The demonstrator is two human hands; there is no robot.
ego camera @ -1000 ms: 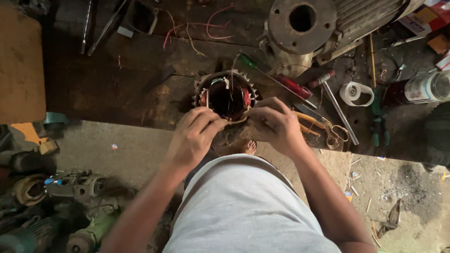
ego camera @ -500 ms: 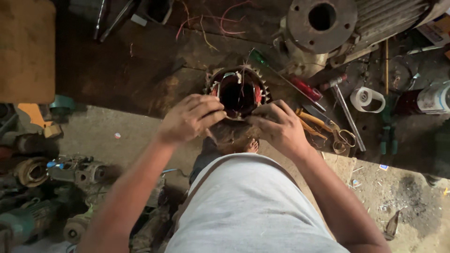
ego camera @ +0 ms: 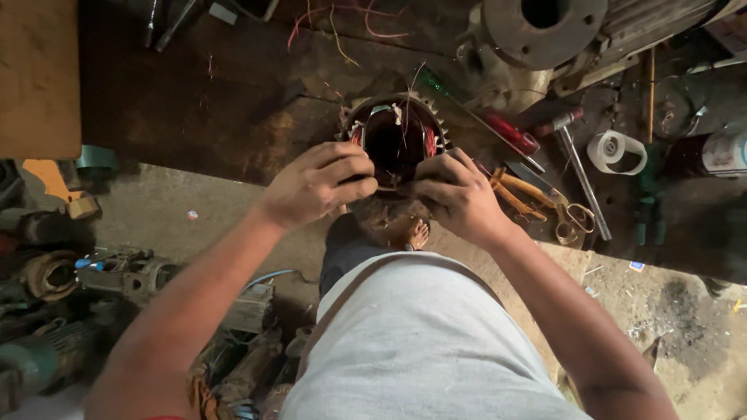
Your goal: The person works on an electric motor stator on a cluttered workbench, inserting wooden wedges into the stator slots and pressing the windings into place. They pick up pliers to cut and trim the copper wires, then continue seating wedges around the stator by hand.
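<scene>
Both hands grip the near rim of the round motor core (ego camera: 397, 136) on the bench (ego camera: 233, 101): left hand (ego camera: 319, 187) curled left of it, right hand (ego camera: 455, 194) curled right; scissors (ego camera: 572, 222) lie right of the core.

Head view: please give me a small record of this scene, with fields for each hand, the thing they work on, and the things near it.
left hand: grips the near left rim of the motor core
right hand: grips the near right rim
motor core: round metal ring, red wire inside, on the dark bench
right of it: red-handled screwdriver, hammer, scissors, tape roll
behind: large grey motor
</scene>
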